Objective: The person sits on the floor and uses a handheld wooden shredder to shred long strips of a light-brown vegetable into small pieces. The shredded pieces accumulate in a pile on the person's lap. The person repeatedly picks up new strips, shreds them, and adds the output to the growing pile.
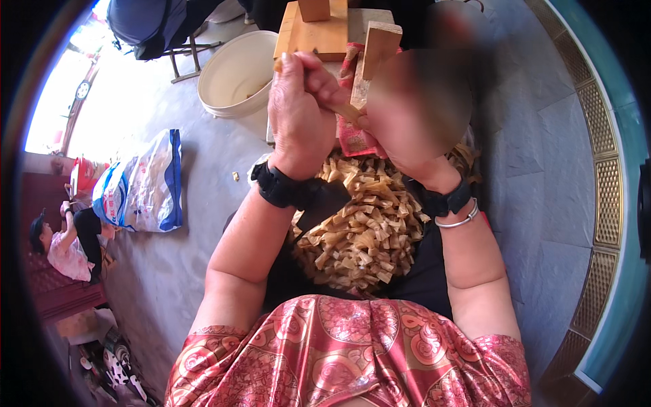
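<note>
My left hand (pixel 305 107) is raised before the wooden block and holds one end of a tan, dried leaf-like strip (pixel 347 110). The fingertips of my right hand (pixel 402 117) pinch the strip's other end; much of this hand is blurred. A small brown end pokes out by my left thumb. Below both wrists lies a large heap of short, folded tan pieces (pixel 366 229) between my legs. A red patterned cloth (pixel 353 142) hangs behind my hands, beside an upright wooden piece (pixel 381 46). Black bands circle both wrists.
A white plastic tub (pixel 234 76) stands on the grey floor at the upper left, near a wooden board (pixel 310 38) with a block on it. Further left are a blue-and-white printed bag (pixel 152 183) and a seated person (pixel 68 244). Tiles border the right wall.
</note>
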A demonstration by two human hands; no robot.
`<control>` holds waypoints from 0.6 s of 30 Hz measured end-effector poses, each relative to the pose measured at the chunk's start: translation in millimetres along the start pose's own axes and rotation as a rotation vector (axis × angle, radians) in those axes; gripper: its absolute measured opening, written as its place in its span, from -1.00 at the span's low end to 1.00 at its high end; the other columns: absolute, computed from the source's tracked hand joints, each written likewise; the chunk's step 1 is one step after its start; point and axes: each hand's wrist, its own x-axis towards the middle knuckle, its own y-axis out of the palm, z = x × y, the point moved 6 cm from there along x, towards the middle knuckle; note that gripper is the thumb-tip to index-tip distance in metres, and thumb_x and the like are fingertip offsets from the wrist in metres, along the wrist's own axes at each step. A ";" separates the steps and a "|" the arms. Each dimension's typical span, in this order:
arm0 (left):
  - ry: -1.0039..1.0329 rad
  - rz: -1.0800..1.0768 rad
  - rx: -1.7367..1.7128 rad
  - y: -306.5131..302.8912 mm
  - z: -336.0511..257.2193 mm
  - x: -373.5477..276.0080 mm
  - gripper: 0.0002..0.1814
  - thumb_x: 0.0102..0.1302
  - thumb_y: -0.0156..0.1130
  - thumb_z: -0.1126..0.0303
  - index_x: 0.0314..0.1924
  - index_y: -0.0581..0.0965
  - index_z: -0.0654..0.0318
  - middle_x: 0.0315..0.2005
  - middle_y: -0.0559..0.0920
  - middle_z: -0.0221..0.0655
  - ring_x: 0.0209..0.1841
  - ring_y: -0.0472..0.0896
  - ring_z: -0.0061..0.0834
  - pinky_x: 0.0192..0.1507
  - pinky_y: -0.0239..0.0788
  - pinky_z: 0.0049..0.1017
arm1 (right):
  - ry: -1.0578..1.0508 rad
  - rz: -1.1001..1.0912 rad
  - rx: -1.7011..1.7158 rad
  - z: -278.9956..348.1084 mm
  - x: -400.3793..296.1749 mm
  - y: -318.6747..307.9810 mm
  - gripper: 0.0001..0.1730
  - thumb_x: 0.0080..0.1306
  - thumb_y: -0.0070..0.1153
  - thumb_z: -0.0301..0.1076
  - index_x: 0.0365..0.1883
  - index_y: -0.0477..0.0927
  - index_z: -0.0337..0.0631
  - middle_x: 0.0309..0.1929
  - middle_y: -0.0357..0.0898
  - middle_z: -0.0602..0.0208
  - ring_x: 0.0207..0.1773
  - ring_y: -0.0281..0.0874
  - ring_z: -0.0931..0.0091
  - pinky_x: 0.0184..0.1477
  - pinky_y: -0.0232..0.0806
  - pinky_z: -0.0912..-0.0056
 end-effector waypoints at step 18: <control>0.010 0.313 0.892 16.6 31.5 -32.2 -0.64 0.40 -0.01 0.44 0.13 0.54 0.37 -0.04 0.64 -0.21 0.02 0.58 -0.48 0.12 0.37 -0.51 | -0.144 -0.216 -0.217 7.1 -6.6 -15.2 -0.81 0.36 0.10 -0.40 -0.24 0.57 -0.40 -0.54 0.58 0.27 -0.44 0.48 0.62 -0.35 0.38 0.41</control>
